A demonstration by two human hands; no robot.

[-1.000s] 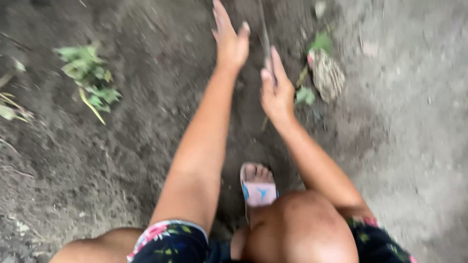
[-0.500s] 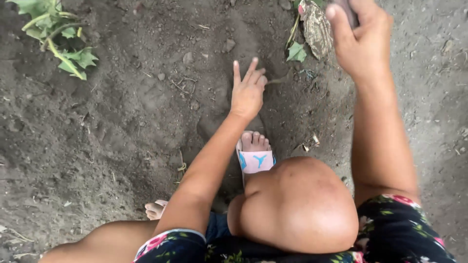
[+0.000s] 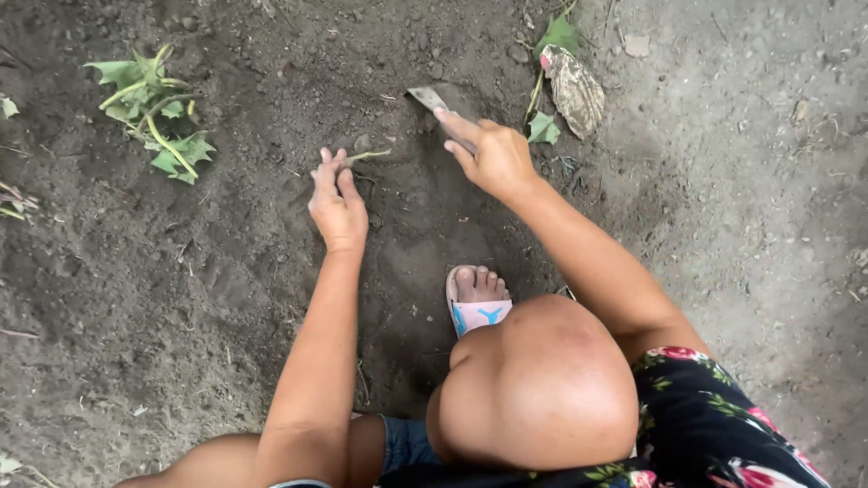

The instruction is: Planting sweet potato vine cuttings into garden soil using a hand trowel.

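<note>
On dark soil (image 3: 226, 271): right hand (image 3: 493, 158) in closed grip around a small trowel (image 3: 427, 98), blade dug into earth. Left hand (image 3: 337, 203) pinches a green stem (image 3: 366, 156) lying just beside the blade.

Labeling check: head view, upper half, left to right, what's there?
Leafy green cutting → left hand on a thin stem → flat metal blade → right hand → mottled brown husk.
</note>
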